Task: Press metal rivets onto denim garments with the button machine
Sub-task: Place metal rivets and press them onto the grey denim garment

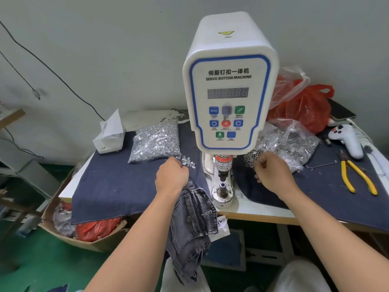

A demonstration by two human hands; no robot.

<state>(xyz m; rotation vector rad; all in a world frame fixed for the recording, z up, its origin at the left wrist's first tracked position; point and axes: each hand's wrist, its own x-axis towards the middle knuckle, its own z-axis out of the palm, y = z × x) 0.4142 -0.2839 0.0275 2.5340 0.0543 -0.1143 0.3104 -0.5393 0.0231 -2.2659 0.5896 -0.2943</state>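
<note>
left hand [171, 175] reaches loose rivets [188, 160] at 11 o'clock of the die [223, 187], fingers curled, grasp unclear. right hand [271, 171], clenched, at 2 o'clock. jeans [193, 218], soft and limp, drape off the bench [263, 211]; hold by the waistband.

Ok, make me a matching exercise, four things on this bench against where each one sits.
Things:
1. yellow-handled pliers
2. white tissue box
3. red plastic bag
4. grey denim garment

Places:
A. hanging over the table's front edge
B. behind the machine, right
C. far left of the blue cloth
D. near the right edge

Pairs: 1-D, 2-C, 3-B, 4-A
</note>
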